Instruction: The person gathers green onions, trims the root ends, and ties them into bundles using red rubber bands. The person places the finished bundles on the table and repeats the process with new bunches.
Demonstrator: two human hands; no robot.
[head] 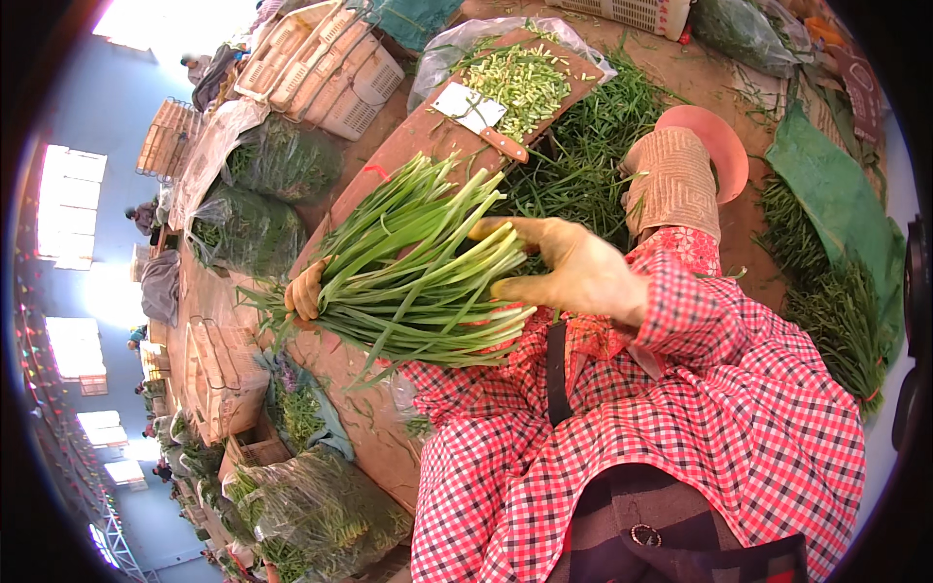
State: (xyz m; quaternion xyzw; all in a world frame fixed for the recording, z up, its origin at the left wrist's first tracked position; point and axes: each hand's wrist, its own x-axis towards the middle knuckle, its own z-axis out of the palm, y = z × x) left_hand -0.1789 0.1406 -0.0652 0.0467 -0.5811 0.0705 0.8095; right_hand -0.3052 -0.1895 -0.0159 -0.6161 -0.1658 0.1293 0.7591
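Observation:
My left hand (305, 290), in a tan glove, grips a loose bunch of garlic chives (408, 270) near the leafy end. The pale cut ends fan out towards my right hand (503, 255), which has a yellowed glove; its thumb and fingers are spread beside the stems. Whether it touches them I cannot tell. Beyond the bunch lies a reddish-brown board (393, 157), bearing a cleaver with a wooden handle (504, 144) and a heap of short cut stem pieces (521, 87).
Loose green leaves (583, 160) lie right of the board. Stacked plastic crates (328, 69) and filled clear bags (251, 226) stand at the left, with another large bag (321, 510) below. Chive bundles (838, 321) lie under green cloth at the right. Several people are far off.

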